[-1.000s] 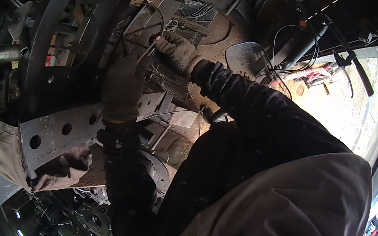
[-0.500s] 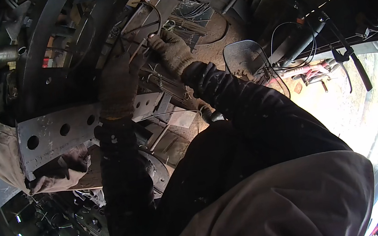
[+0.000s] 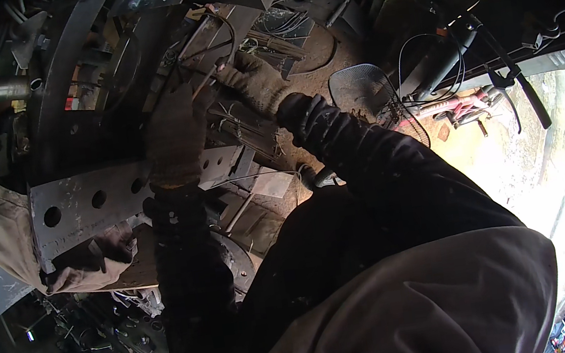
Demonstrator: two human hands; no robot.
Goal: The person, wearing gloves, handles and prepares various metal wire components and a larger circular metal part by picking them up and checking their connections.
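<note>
My left hand point(image 3: 176, 137), in a dark work glove, reaches up past the end of a grey steel bar with round holes point(image 3: 75, 202). Deep shadow hides its fingertips, so I cannot tell what they grip. Farther up and to the right, my right hand point(image 3: 252, 80) wears a lighter, soiled knit glove. Its fingers are closed at one end of a thin brownish rod point(image 3: 202, 83), which slants down toward the left hand's fingers. A curved dark cable point(image 3: 232, 29) arches just beyond the hands.
Brown cloth point(image 3: 8, 234) drapes over the bar's left end. Bundles of thin rods point(image 3: 248, 131) lie below my right hand. To the right are a mesh basket point(image 3: 364, 91) and a bicycle handlebar point(image 3: 524, 84). Dark machinery point(image 3: 116, 348) stands at lower left.
Both hands keep nearly the same pose. My right hand has shifted slightly left and down with the rod end, and the whole view has moved a little.
</note>
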